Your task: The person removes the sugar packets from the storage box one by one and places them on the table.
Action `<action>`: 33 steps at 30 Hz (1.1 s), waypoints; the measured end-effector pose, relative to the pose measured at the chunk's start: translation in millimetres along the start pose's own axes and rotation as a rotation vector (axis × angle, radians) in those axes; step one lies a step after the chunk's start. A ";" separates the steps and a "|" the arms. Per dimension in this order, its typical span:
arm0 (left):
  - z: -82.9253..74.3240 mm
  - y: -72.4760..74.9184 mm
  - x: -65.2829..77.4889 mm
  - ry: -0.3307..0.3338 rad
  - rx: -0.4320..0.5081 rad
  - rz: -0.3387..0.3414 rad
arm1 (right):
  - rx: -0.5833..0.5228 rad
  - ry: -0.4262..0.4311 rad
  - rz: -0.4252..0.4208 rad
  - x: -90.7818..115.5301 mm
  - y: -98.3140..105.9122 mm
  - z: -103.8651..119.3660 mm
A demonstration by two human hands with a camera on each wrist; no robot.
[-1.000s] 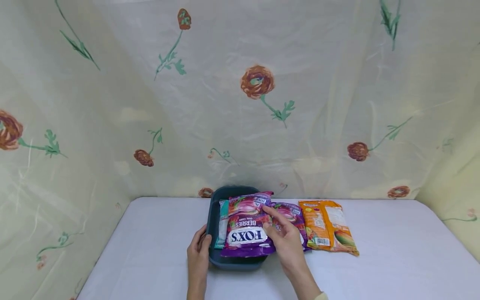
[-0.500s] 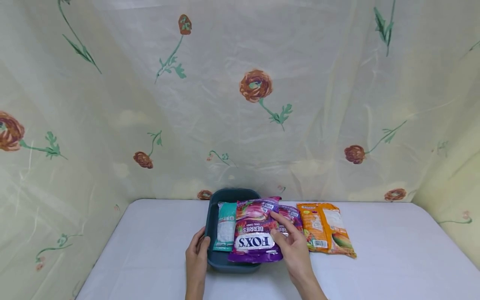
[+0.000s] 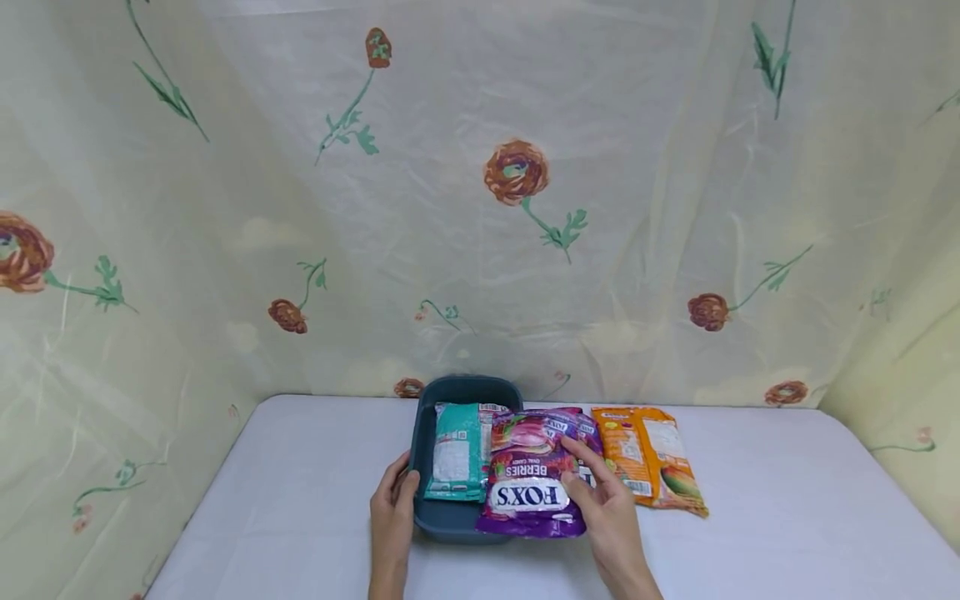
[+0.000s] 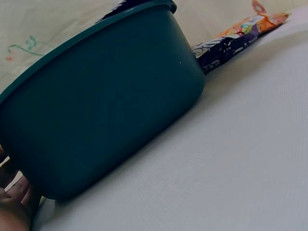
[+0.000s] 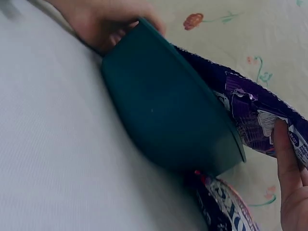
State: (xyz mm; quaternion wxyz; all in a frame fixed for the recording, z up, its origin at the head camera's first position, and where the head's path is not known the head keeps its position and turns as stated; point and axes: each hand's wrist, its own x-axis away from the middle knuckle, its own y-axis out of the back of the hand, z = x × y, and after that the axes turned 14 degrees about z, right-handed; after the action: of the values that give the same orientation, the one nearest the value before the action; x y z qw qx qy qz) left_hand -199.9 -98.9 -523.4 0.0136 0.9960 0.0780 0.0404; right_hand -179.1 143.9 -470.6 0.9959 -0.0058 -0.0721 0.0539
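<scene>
My right hand pinches a purple bag of Fox's Berries oval candy by its right edge. The bag hangs over the right side of a dark teal plastic tub. My left hand holds the tub's left side, thumb at the rim. Inside the tub lies a teal-and-white packet, with another packet's edge partly showing beside it. In the right wrist view, my fingers lie against the underside of the bag, above the tub's wall.
A second purple Fox's bag lies right of the tub, mostly hidden by the held bag and right hand. Beside it is an orange packet with a mango picture. A flowered curtain hangs behind the white table.
The held candy bag has moved right, from over the tub's middle to its right side, uncovering more of the teal packet. My left hand stays on the tub.
</scene>
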 end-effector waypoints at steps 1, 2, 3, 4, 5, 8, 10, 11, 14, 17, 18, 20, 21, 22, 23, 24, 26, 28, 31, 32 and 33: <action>0.1 -0.1 0.1 -0.003 -0.002 0.001 | 0.008 -0.003 -0.003 0.7 1.6 -0.6; 0.1 -0.1 0.3 -0.003 -0.003 0.002 | 0.011 -0.002 -0.005 1.4 3.1 -1.3; 0.1 -0.2 0.4 -0.003 -0.003 0.004 | 0.006 -0.001 -0.005 2.1 4.5 -1.8; 0.0 0.3 0.7 -0.003 -0.006 0.006 | 0.003 0.002 -0.004 2.6 5.3 -2.4; 0.4 0.7 0.7 -0.002 -0.005 0.008 | 0.000 0.005 -0.003 3.2 6.1 -3.0; 0.2 1.3 1.9 0.004 -0.004 0.009 | -0.014 0.016 0.002 5.2 7.9 -4.5; 0.6 1.1 2.0 0.004 0.003 0.009 | -0.017 0.020 0.006 6.2 9.1 -5.3; 1.0 0.9 1.6 0.001 0.007 0.009 | -0.016 0.020 0.005 6.4 9.7 -5.6; 1.5 0.4 0.1 0.001 0.016 0.006 | -0.015 0.014 -0.003 6.2 10.9 -6.3; 1.7 0.3 -0.7 0.003 0.020 0.006 | -0.016 0.000 -0.011 7.1 12.3 -7.3; 1.6 1.2 -0.8 0.005 0.020 0.006 | -0.012 -0.008 -0.014 7.3 12.4 -7.7; 0.8 1.6 -0.5 0.006 0.018 0.010 | -0.007 -0.019 -0.018 8.5 14.3 -7.5; 0.2 2.3 -0.3 0.001 0.016 0.014 | -0.006 -0.022 -0.019 9.2 15.1 -7.5; -0.2 3.8 0.4 0.001 0.012 0.017 | -0.010 -0.025 -0.021 9.7 15.1 -8.2; -0.2 5.4 0.3 0.000 0.007 0.016 | -0.009 -0.025 -0.021 10.0 15.0 -8.8; -0.6 7.0 0.7 -0.005 0.004 0.015 | -0.017 -0.030 -0.022 10.0 14.8 -9.1; -0.5 8.2 0.2 -0.006 0.000 0.012 | -0.031 -0.023 -0.021 10.3 15.5 -10.3; -0.5 7.3 -0.5 -0.004 0.002 0.011 | -0.034 -0.024 -0.027 11.4 17.7 -11.6; 1.1 3.9 -1.5 0.000 0.001 0.011 | -0.020 -0.039 -0.041 14.5 22.9 -13.8; 1.4 2.7 -1.6 0.002 0.000 0.011 | -0.019 -0.048 -0.044 15.7 24.8 -14.4; 1.7 1.6 -1.6 0.004 -0.002 0.012 | -0.015 -0.057 -0.047 16.8 26.5 -15.1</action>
State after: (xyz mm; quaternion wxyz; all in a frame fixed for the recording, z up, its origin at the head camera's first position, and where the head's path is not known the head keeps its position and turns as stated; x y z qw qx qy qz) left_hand -201.1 -100.7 -525.1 0.0141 0.9964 0.0723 0.0428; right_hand -163.2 172.1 -483.7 0.9944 -0.0102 -0.1010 0.0303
